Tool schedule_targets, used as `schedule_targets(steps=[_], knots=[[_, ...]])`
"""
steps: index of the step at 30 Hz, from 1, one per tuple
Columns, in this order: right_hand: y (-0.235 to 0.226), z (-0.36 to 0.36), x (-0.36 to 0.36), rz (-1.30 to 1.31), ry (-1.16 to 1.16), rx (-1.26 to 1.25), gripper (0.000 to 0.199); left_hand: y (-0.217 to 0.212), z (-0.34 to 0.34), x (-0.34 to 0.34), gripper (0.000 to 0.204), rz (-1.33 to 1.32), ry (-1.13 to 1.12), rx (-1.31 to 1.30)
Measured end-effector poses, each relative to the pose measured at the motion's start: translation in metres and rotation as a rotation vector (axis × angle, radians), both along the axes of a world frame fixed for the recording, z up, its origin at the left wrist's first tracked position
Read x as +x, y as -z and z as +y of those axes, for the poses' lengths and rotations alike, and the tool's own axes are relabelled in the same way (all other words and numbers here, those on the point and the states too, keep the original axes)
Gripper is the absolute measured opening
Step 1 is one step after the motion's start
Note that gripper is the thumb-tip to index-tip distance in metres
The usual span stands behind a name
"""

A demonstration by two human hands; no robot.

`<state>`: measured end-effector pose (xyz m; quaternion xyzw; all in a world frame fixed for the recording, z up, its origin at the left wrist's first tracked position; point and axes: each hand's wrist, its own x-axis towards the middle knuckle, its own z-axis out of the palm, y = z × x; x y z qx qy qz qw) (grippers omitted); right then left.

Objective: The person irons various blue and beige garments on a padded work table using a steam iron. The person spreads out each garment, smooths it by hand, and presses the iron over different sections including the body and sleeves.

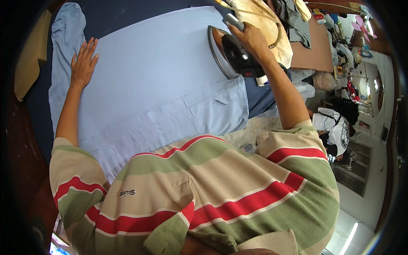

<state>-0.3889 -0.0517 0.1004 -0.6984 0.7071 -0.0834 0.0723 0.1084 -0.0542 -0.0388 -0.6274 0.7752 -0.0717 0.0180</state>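
A light blue shirt (pixel 148 63) is spread over the dark blue cloth (pixel 117 19) of the work surface, its near part wrinkled and hanging toward me. One sleeve lies bunched along the far left. My left hand (pixel 86 63) rests flat on the shirt's left part, fingers spread. At the shirt's right edge, my right hand (pixel 250 40) is wrapped round the handle of a clothes iron (pixel 233 53). The iron is black with a metal soleplate, tilted so that its edge shows. Whether the whole soleplate touches the fabric, I cannot tell.
A cream cloth (pixel 265 25) with a cord over it lies right of the iron, beside a grey garment (pixel 293 21) and a brown board (pixel 312 51). A cardboard piece (pixel 32 55) stands at the left. Another person (pixel 335 127) is in the room at right.
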Motion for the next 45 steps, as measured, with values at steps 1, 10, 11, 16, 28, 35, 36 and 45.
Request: schedule_targets(steps=[1,10,11,16,28,35,36,45], knots=[[-0.009,0.008,0.003,-0.01,0.024,0.026,0.059,0.0,0.001,0.0,0.05,0.009,0.004,0.006],[-0.028,0.056,0.032,0.102,-0.921,0.301,0.045,-0.009,0.004,-0.003,0.05,0.025,0.0,0.032],[-0.03,0.056,0.034,0.162,-0.878,0.328,0.046,-0.01,0.004,-0.005,0.05,0.028,-0.003,0.037],[-0.023,-0.005,0.042,0.147,-0.409,0.203,0.057,-0.021,0.01,-0.011,0.05,0.013,-0.024,0.085],[-0.037,-0.079,0.027,0.05,-0.499,0.108,0.052,-0.041,0.014,-0.022,0.052,-0.014,-0.089,0.215],[-0.021,-0.116,0.055,0.0,-0.425,0.194,0.047,-0.05,0.013,-0.029,0.051,-0.056,-0.093,0.248],[-0.02,-0.115,0.056,0.007,-0.486,0.184,0.047,-0.051,0.014,-0.029,0.051,-0.05,-0.102,0.255],[-0.018,-0.118,0.066,0.043,-0.554,0.161,0.047,-0.046,0.015,-0.025,0.051,-0.032,-0.087,0.243]])
